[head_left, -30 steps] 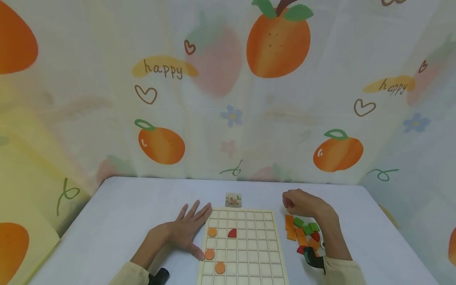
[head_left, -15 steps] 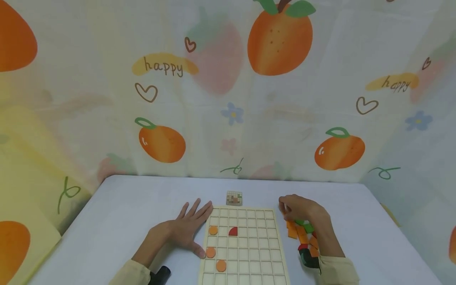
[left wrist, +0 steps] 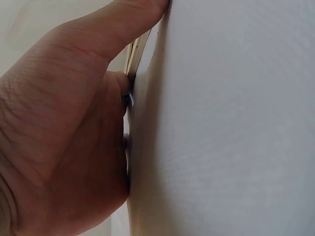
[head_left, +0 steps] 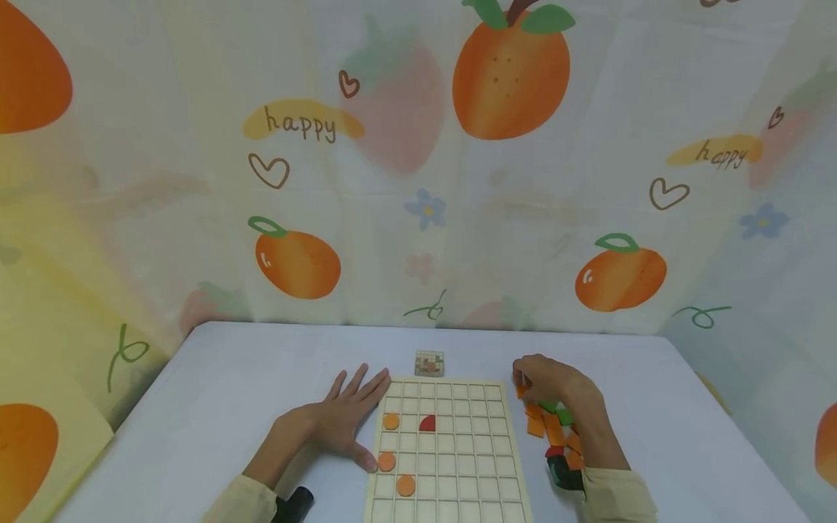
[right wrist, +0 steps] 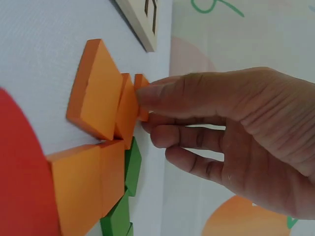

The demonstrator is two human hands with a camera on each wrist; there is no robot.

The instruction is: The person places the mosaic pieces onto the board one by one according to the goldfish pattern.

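A pale wooden grid board [head_left: 467,465] lies on the white table. In its cells are orange discs, such as one orange disc [head_left: 406,485], and a red quarter-round piece [head_left: 428,423]. My left hand [head_left: 340,425] lies with fingers spread along the board's left edge, thumb and fingertips at the frame. To the right of the board, my right hand [head_left: 556,379] pinches a small orange block [right wrist: 142,82] between thumb and index finger at the far end of a heap of pieces. Its other fingers are loosely bent. Part of that block is hidden by the thumb.
Loose orange blocks [right wrist: 96,93], green blocks [right wrist: 118,214] and a red piece [right wrist: 22,167] lie beneath and beside the right hand. A small patterned card [head_left: 429,363] sits behind the board. A fruit-printed cloth [head_left: 510,240] hangs behind the table.
My right hand has come down toward the heap, and its thumb and index finger have taken hold of an orange block. My left hand has stayed at the board's edge.
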